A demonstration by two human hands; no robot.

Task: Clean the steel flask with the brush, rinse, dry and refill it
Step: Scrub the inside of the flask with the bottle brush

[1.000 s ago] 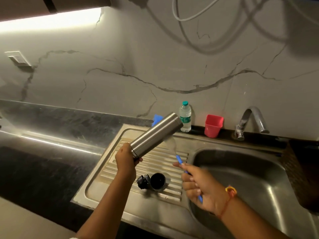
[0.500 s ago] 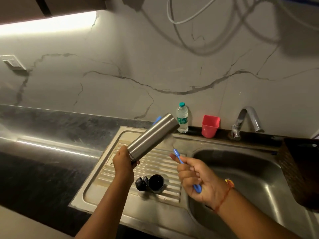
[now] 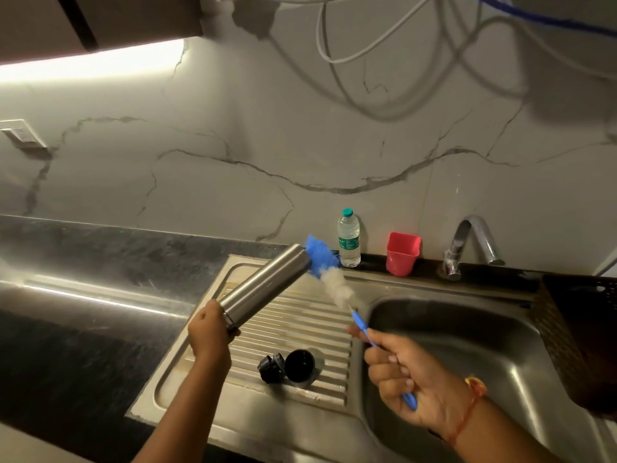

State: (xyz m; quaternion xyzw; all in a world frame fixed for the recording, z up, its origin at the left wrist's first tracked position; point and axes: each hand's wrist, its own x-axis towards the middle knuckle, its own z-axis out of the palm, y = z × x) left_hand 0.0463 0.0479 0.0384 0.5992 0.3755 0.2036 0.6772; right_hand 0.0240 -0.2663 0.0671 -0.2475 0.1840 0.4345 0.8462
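Observation:
My left hand [image 3: 208,335] grips the steel flask [image 3: 267,289] at its lower end and holds it tilted up to the right above the drainboard [image 3: 187,372]. My right hand [image 3: 405,379] grips the blue handle of the bottle brush [image 3: 362,329]. The brush's pale bristle head [image 3: 335,285] is blurred and lies against the outside of the flask's upper end. The flask's black stopper [image 3: 271,367] and its cup lid [image 3: 300,364] lie on the drainboard ridges between my hands.
The sink basin [image 3: 467,355] lies at the right, the tap [image 3: 474,242] behind it. A water bottle [image 3: 349,238], a red cup [image 3: 402,253] and a blue cloth [image 3: 317,252] stand by the wall. A dark basket [image 3: 581,329] sits at the far right.
The brush head has slid up along the flask toward its upper end, and my right hand has shifted right and lower. The flask stays tilted in my left hand.

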